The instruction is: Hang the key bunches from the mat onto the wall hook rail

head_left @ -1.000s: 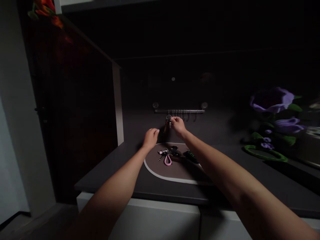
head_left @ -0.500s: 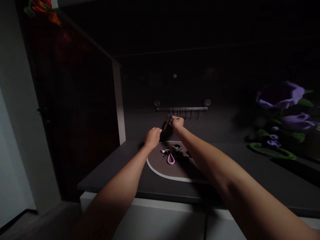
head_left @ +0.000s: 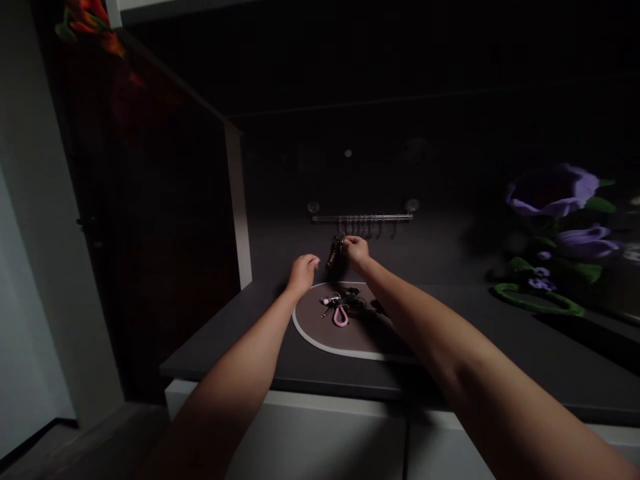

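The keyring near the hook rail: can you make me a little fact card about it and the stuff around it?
Right hand: pinching the keyring
Left hand: raised nearby, nothing seen in it
Rail: see-through, just above the keyring
Keyring on a hook: too dark to tell
Mat: brown, pale rim, on the dark counter
On the mat: pink loop, jumbled small things
Purple flowers: far right
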Tool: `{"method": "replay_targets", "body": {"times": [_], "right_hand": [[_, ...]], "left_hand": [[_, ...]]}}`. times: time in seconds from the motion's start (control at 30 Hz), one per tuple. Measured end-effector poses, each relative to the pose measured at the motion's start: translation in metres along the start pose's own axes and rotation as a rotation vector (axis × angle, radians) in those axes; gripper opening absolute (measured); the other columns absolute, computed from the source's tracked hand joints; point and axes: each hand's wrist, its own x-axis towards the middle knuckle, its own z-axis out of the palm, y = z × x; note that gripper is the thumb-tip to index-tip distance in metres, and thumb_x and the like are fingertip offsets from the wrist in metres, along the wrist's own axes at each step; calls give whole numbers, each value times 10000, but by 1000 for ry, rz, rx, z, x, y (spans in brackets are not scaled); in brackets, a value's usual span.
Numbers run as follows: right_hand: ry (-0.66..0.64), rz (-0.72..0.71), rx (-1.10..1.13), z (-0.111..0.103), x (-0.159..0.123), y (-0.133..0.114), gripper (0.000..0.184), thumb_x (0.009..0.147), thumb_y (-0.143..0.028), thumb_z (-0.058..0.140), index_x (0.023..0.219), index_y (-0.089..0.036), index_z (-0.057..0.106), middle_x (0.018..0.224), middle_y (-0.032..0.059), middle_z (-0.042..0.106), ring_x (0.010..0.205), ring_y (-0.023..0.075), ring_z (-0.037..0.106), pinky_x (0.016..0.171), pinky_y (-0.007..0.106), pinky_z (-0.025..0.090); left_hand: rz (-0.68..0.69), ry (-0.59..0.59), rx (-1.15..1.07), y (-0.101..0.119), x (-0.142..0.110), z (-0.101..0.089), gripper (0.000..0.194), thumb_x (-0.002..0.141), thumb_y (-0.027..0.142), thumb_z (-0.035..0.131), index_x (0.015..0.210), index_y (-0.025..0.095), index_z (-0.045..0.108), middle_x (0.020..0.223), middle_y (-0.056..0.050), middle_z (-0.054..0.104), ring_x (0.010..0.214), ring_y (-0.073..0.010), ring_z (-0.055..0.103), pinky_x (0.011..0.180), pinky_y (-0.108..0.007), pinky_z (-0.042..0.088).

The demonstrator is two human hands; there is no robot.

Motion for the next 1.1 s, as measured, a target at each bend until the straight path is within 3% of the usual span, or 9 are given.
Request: {"method": "replay_targets", "body": {"times": [0.2,0.37,0.53,0.7,0.87,1.1], "right_hand": [[101,147,-148,-10,-26,-24,264,651,-94,562,911,-113,604,921,80,643,804,112,586,771,227,440],[-36,153,-156,-23,-58,-39,236,685,-106,537,910,-107,612,894,76,646,725,107,580,730,241,449],[-237,62,-284,-43,-93,-31,197,719,-169,553,896,-106,614,866,66,653,713,102,569,725,249,446],[-360,-128,-663,-59,-118,-24,195,774,-176,523,934,-136,627,932,75,663,844,139,592,787,261,427],[-517,-296,-932,-64,-126,-25,228,811,-167,481,978,-142,634,992,94,658,918,168,594,813,253,411],[-585,-339,-1052,-61,-122,-19,244,804,-169,484,990,-144,640,997,81,660,910,166,594,783,225,402]], "left_hand": [[-162,-94,-143,0,-1,-1,124,741,167,490,706,125,601,593,10,551,488,-83,449,509,-205,347],[-177,-240,-181,9,-5,-8,93,703,134,552,753,108,626,610,5,572,538,-82,471,567,-212,381],[-138,-405,-129,12,-7,-14,130,674,133,593,786,113,656,673,-12,618,622,-95,512,654,-232,397],[-123,-561,-53,7,-11,-11,177,671,142,586,829,115,662,690,-17,630,616,-101,523,633,-234,401],[-4,-590,131,4,-17,-2,190,688,133,568,851,124,666,803,-41,663,717,-128,561,709,-248,409],[103,-668,318,2,-20,4,194,741,184,528,859,136,674,849,-46,675,770,-144,571,708,-238,393]]}}
